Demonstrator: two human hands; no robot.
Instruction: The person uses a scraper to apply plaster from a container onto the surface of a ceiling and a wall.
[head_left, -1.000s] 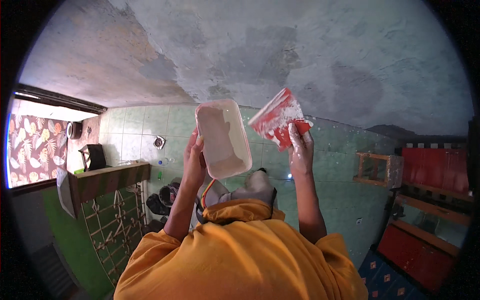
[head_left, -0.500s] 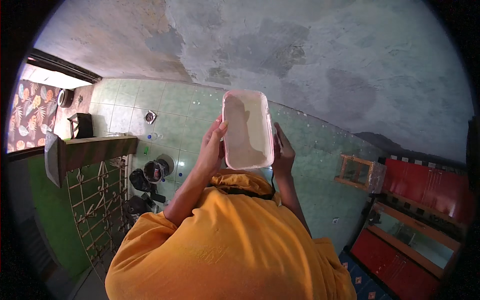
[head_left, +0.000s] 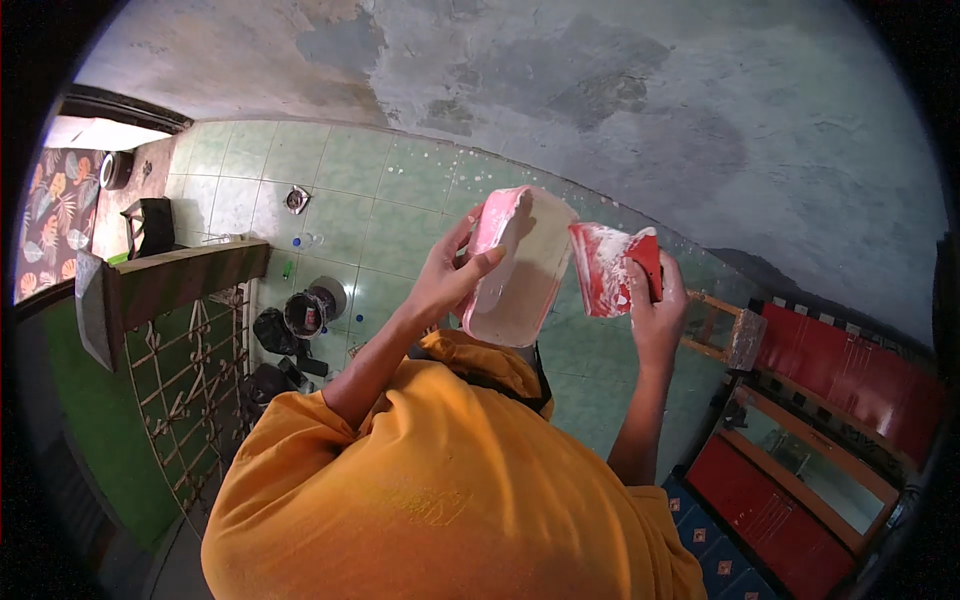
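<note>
Centre frame, our left hand (head_left: pixel 458 272) grips a tilted pink tray (head_left: pixel 535 262) beside the white-smeared red spreader (head_left: pixel 606 278) pinched in our right hand (head_left: pixel 660 308); we appear to be loading or wiping it, and the next move needs a steady tray

no legible text, no readable labels or brands, no numbers or signs

Orange shirt (head_left: pixel 400 450), short sleeves (head_left: pixel 290 425), faint yellow marking (head_left: pixel 440 505)

Tray (head_left: pixel 535 268), scraper (head_left: pixel 606 272) crowd passage; gap widens toward shirt (head_left: pixel 440 470).
</note>
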